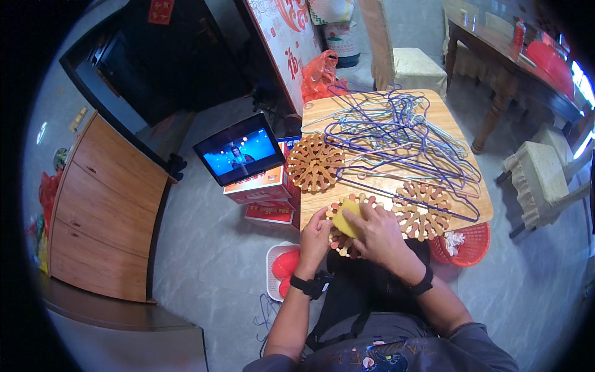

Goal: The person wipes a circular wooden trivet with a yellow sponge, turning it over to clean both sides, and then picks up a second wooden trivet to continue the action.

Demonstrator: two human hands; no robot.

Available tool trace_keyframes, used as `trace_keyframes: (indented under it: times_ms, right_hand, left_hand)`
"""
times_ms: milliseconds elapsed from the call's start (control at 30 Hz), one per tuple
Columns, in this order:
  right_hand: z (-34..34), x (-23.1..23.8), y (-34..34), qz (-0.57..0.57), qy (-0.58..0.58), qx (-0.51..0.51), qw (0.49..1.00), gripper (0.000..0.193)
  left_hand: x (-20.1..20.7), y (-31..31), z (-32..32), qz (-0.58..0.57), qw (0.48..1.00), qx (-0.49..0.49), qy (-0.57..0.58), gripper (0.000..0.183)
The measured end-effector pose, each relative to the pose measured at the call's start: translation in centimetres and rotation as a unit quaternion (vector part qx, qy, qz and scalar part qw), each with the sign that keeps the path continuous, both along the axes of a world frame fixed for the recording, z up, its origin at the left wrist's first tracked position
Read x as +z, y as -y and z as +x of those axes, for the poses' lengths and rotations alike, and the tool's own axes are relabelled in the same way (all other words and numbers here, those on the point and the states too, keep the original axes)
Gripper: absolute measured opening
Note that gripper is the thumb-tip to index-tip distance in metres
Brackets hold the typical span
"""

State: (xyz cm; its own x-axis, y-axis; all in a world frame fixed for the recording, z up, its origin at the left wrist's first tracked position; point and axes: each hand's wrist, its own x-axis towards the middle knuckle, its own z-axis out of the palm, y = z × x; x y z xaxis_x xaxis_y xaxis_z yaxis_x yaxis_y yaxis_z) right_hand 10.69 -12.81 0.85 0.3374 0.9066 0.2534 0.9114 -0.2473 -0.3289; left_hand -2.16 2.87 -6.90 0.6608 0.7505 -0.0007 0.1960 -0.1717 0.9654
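Note:
My right hand presses a yellow sponge onto a round, openwork wooden trivet at the table's near edge. The fingers of my left hand are closed on that trivet's left rim. Both hands hide part of the trivet. A second wooden trivet lies flat at the table's left side. Another, paler one is just right of my right hand, with a purple hanger partly over it.
A tangled heap of wire clothes hangers covers much of the wooden table. On boxes to the left stands a lit tablet. A red basket and a white basket are below the table's near corners.

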Motion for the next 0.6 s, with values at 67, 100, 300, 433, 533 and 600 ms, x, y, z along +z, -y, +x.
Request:
trace_keyframes:
  times_ms: [67,100,300,433,533,600]
  right_hand:
    - [-0.7,0.0,0.6,0.011,0.021,0.036,0.999,0.062]
    - [-0.9,0.2,1.0,0.016,0.033,0.051,0.998,0.062]
    - [-0.5,1.1,3.3,-0.016,-0.028,0.103,0.994,0.055]
    - [1.3,0.8,1.9,-0.005,-0.037,0.027,0.999,0.062]
    - [2.2,0.1,0.8,0.000,-0.022,-0.042,0.999,0.062]
    - [2.0,-0.1,0.9,-0.007,-0.008,-0.047,0.999,0.062]
  left_hand:
    - [-1.2,-0.3,-0.4,0.016,1.000,0.006,0.007,0.043]
    - [-1.2,-0.3,-0.2,0.034,0.999,0.008,0.008,0.043]
    - [0.3,0.5,0.4,-0.044,0.999,0.003,0.023,0.041]
    - [-0.6,-0.4,0.0,-0.023,0.999,-0.014,0.021,0.040]
    - [1.3,0.5,0.2,-0.118,0.993,0.001,0.022,0.041]
    - [0.8,0.3,0.3,-0.090,0.996,-0.006,0.020,0.041]
